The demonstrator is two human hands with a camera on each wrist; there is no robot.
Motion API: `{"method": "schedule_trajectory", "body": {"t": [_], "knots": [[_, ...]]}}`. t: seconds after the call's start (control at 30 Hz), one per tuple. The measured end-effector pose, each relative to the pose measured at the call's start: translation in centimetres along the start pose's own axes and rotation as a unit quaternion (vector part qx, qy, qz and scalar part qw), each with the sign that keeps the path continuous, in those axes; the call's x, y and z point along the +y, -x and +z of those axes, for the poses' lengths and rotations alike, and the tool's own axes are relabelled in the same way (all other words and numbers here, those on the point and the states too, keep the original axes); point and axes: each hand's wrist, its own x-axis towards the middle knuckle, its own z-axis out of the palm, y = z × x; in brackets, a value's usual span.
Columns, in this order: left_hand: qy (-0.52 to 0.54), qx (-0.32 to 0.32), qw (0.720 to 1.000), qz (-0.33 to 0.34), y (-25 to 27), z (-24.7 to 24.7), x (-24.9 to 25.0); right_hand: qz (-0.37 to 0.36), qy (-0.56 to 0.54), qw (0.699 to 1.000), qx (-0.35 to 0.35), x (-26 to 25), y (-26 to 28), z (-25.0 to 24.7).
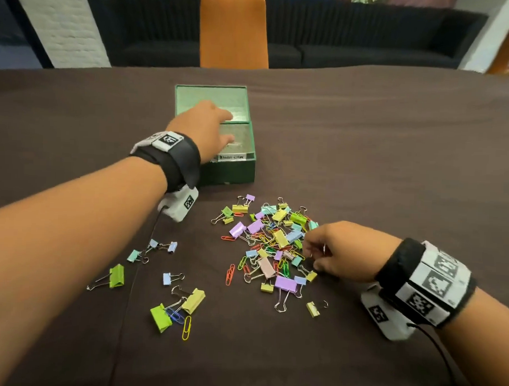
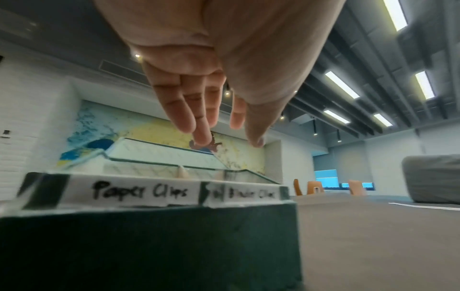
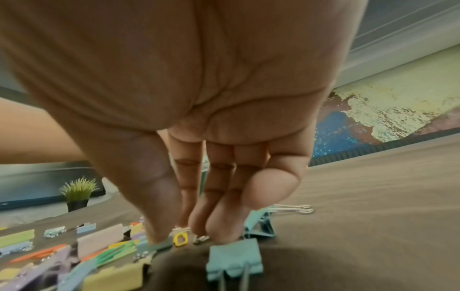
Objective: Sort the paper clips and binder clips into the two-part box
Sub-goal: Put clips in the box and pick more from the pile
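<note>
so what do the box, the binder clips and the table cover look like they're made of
The box: likely rigid card, matte dark green outside, pale patterned lining, taped paper labels. Binder clips: seemingly painted sheet metal in pastel colours, with shiny bare wire handles. Table cover: brown cloth by its soft, matte, faintly wrinkled look.
</note>
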Motion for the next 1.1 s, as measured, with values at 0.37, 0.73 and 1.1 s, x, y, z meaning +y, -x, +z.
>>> {"method": "schedule_trajectory", "body": {"t": [0.37, 0.73, 1.1], "knots": [[0.048, -0.341, 0.919, 0.194, 14.3, 1.7, 3.3, -0.108, 0.043, 0.993, 0.023, -4.2, -1.8, 0.1], [0.027, -0.334, 0.928, 0.161, 16.5, 2.1, 1.7, -0.145, 0.134, 0.98, 0.017, -7.9, -5.2, 0.4], [-0.03, -0.285, 0.932, 0.223, 17.8, 2.1, 2.3, -0.2, 0.145, 0.969, -0.03, -8.5, -5.9, 0.5]]}}
